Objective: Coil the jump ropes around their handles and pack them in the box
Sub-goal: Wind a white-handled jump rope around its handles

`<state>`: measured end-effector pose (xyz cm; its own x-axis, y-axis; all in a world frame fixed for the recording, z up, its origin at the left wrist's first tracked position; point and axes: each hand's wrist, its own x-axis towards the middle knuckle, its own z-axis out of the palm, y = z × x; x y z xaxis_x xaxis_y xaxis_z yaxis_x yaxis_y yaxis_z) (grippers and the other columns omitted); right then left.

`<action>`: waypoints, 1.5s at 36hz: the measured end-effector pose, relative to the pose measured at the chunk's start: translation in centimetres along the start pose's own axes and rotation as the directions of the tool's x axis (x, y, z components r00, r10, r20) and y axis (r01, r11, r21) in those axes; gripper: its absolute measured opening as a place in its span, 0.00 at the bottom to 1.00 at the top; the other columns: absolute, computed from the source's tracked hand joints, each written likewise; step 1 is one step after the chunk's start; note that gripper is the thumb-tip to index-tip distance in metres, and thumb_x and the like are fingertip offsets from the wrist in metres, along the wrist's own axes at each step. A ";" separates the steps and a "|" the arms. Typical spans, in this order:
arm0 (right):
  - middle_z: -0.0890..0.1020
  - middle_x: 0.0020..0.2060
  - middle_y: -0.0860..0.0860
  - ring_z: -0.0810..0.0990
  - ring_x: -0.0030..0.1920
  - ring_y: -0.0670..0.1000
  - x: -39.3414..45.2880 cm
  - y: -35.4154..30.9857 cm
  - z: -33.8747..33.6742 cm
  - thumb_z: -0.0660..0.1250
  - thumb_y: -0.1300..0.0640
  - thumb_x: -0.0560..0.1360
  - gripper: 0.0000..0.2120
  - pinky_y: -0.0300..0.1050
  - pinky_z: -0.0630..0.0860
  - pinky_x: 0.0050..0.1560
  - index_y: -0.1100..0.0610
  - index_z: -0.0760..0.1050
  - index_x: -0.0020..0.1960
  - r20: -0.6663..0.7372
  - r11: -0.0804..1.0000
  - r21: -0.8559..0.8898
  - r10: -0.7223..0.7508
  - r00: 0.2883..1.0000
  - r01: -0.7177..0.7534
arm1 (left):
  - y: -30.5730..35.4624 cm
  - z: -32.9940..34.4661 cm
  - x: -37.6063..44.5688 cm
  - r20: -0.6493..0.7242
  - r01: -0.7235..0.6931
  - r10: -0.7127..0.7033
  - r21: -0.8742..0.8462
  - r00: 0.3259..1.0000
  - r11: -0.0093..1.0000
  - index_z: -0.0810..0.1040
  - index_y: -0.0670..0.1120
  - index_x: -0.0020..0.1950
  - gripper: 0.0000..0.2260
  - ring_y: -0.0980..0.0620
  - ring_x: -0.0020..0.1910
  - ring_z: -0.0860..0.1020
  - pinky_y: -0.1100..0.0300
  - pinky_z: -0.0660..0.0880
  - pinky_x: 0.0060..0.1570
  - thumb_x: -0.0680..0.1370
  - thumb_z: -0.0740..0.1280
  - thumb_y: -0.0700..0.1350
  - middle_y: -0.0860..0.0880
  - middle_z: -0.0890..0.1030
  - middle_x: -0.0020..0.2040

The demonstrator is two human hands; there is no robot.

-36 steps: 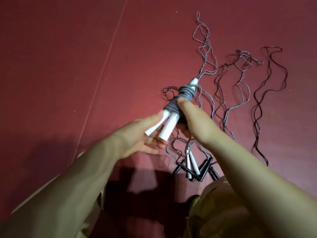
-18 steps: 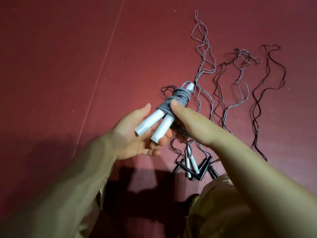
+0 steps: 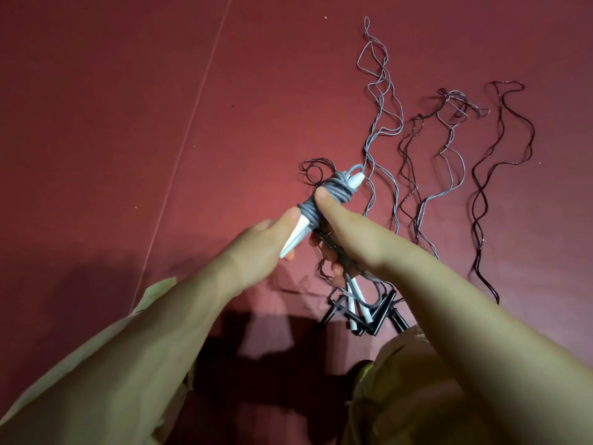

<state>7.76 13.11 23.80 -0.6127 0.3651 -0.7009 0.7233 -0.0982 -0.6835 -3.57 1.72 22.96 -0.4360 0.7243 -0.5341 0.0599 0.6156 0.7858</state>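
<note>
A jump rope with white handles and grey cord wound around them, the coiled jump rope (image 3: pixel 324 203), is held above the red floor. My left hand (image 3: pixel 256 248) grips the lower ends of its white handles. My right hand (image 3: pixel 346 232) holds the coiled middle, thumb pressed on the grey cord. Below the hands lies a pile of loose handles (image 3: pixel 362 313), black and white. Their uncoiled ropes (image 3: pixel 449 155), grey and dark, trail away across the floor. No box is in view.
The red floor (image 3: pixel 128 123) has a thin pale seam line (image 3: pixel 189 136) running diagonally at the left. My khaki sleeves and clothing (image 3: pixel 401 380) fill the bottom of the view. A dark shadow lies under my arms.
The bundle has turned in my hands so the two white handle ends now overlap. My left thumb has closed onto the handles and the bundle sits a little higher.
</note>
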 end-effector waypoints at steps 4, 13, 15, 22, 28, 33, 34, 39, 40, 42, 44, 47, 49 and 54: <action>0.68 0.28 0.50 0.65 0.26 0.51 0.0 -0.1 0.0 0.45 0.25 0.72 0.36 0.42 0.63 0.30 0.57 0.70 0.42 0.019 0.999 0.040 0.010 1.000 -0.011 | -0.1 0.2 0.1 -0.044 -0.033 0.037 0.093 0.998 0.995 0.75 0.50 0.37 0.24 0.49 0.39 0.75 0.54 0.70 0.47 0.69 0.51 0.67 0.54 0.77 0.35; 0.69 0.28 0.51 0.66 0.27 0.51 -0.1 -0.2 0.2 0.46 0.26 0.74 0.35 0.43 0.63 0.30 0.57 0.73 0.42 -0.015 0.999 0.036 -0.022 1.000 0.022 | 0.3 -0.1 0.1 -0.070 -0.083 0.093 0.124 0.993 0.989 0.74 0.49 0.50 0.11 0.53 0.41 0.72 0.57 0.68 0.41 0.77 0.65 0.56 0.53 0.76 0.41; 0.69 0.28 0.49 0.66 0.30 0.51 -0.1 -0.3 0.2 0.49 0.29 0.75 0.32 0.44 0.66 0.34 0.55 0.74 0.40 -0.061 0.996 0.036 -0.080 0.995 0.083 | 0.5 -0.3 0.0 -0.030 -0.084 0.085 0.045 0.996 0.995 0.74 0.49 0.48 0.12 0.54 0.39 0.73 0.57 0.68 0.40 0.75 0.69 0.55 0.53 0.76 0.41; 0.62 0.20 0.45 0.60 0.22 0.46 -0.6 -1.2 -0.1 0.57 0.35 0.71 0.26 0.43 0.59 0.28 0.52 0.67 0.23 -0.213 0.960 0.153 -0.202 0.956 0.236 | 0.7 -0.8 -0.3 0.209 0.072 -0.006 -0.309 0.978 0.948 0.77 0.46 0.54 0.27 0.50 0.43 0.69 0.59 0.65 0.39 0.63 0.68 0.63 0.46 0.72 0.44; 0.61 0.24 0.51 0.58 0.25 0.48 -1.4 -1.7 -0.6 0.56 0.39 0.69 0.18 0.47 0.55 0.31 0.53 0.64 0.32 -0.156 0.934 0.142 -0.306 0.939 0.328 | 1.1 -0.9 -1.3 0.562 0.356 -0.009 -0.511 0.827 0.782 0.84 0.41 0.44 0.35 0.44 0.36 0.78 0.53 0.77 0.38 0.67 0.52 0.69 0.38 0.82 0.38; 0.60 0.23 0.50 0.56 0.24 0.48 -1.8 -1.7 -0.4 0.56 0.44 0.70 0.16 0.48 0.50 0.29 0.50 0.65 0.27 -0.084 0.887 0.257 -0.375 0.923 0.384 | 0.9 -0.6 -2.0 0.719 0.482 0.142 -0.584 0.680 0.653 0.84 0.41 0.40 0.33 0.46 0.27 0.76 0.54 0.78 0.36 0.71 0.54 0.67 0.43 0.79 0.33; 0.60 0.22 0.49 0.56 0.24 0.48 -1.9 -1.7 -0.5 0.56 0.45 0.70 0.16 0.48 0.50 0.29 0.50 0.65 0.27 -0.066 0.882 0.274 -0.380 0.923 0.383 | 0.9 -0.5 -2.0 0.731 0.483 0.159 -0.582 0.664 0.654 0.83 0.41 0.40 0.31 0.47 0.25 0.73 0.54 0.78 0.37 0.72 0.53 0.66 0.43 0.78 0.32; 0.65 0.24 0.50 0.60 0.25 0.50 -1.6 -1.4 -1.0 0.52 0.41 0.73 0.22 0.40 0.59 0.26 0.60 0.67 0.39 0.035 0.909 0.187 -0.386 0.922 0.374 | 1.0 -0.8 -1.7 0.726 0.492 0.151 -0.587 0.671 0.643 0.80 0.43 0.39 0.29 0.51 0.25 0.65 0.62 0.75 0.29 0.72 0.52 0.65 0.44 0.73 0.31; 0.67 0.24 0.50 0.62 0.25 0.51 -1.5 -1.3 -1.0 0.52 0.40 0.74 0.23 0.40 0.61 0.26 0.60 0.68 0.40 0.043 0.912 0.179 -0.382 0.923 0.369 | 1.0 -0.8 -1.7 0.736 0.490 0.153 -0.574 0.659 0.656 0.80 0.44 0.40 0.28 0.51 0.25 0.65 0.62 0.74 0.30 0.72 0.52 0.66 0.45 0.73 0.31; 0.69 0.24 0.52 0.66 0.24 0.51 -1.5 -1.4 -1.1 0.51 0.37 0.74 0.27 0.41 0.64 0.26 0.61 0.70 0.41 0.053 0.921 0.171 -0.364 0.930 0.351 | 1.0 -1.0 -1.7 0.749 0.471 0.166 -0.555 0.641 0.686 0.80 0.47 0.43 0.29 0.53 0.27 0.64 0.60 0.74 0.33 0.72 0.50 0.67 0.48 0.73 0.32; 0.71 0.26 0.54 0.69 0.25 0.52 -1.5 -1.4 -1.2 0.50 0.34 0.72 0.31 0.39 0.66 0.26 0.62 0.73 0.42 0.054 0.939 0.145 -0.322 0.945 0.312 | 1.0 -1.1 -1.7 0.755 0.447 0.167 -0.534 0.634 0.718 0.82 0.50 0.42 0.30 0.54 0.28 0.64 0.60 0.74 0.35 0.71 0.48 0.68 0.50 0.73 0.33; 0.75 0.32 0.61 0.74 0.29 0.55 -1.2 -1.4 -1.1 0.51 0.31 0.71 0.37 0.44 0.69 0.32 0.65 0.76 0.45 0.048 0.958 0.121 -0.266 0.963 0.259 | 0.9 -1.1 -1.7 0.731 0.441 0.123 -0.526 0.671 0.727 0.80 0.49 0.40 0.31 0.54 0.27 0.62 0.60 0.72 0.35 0.72 0.48 0.69 0.50 0.73 0.32; 0.76 0.37 0.67 0.75 0.34 0.57 -1.0 -1.4 -0.9 0.52 0.29 0.69 0.43 0.49 0.70 0.38 0.70 0.76 0.50 0.038 0.971 0.109 -0.218 0.975 0.213 | 0.9 -1.1 -1.6 0.702 0.440 0.075 -0.522 0.708 0.731 0.77 0.46 0.40 0.30 0.54 0.27 0.61 0.59 0.71 0.35 0.71 0.47 0.68 0.50 0.72 0.31; 0.76 0.34 0.63 0.74 0.36 0.57 -1.0 -1.4 -0.6 0.49 0.29 0.76 0.38 0.52 0.67 0.42 0.63 0.77 0.44 -0.021 0.990 0.060 -0.128 0.992 0.129 | 1.0 -1.0 -1.4 0.658 0.438 0.013 -0.516 0.753 0.736 0.78 0.46 0.36 0.30 0.55 0.26 0.59 0.57 0.67 0.36 0.71 0.48 0.68 0.49 0.72 0.31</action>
<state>7.51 13.42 25.58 -0.6933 0.3939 -0.6034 0.6179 -0.1058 -0.7791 -3.83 0.99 24.82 0.2636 0.7577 -0.5970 -0.6104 0.6102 0.5050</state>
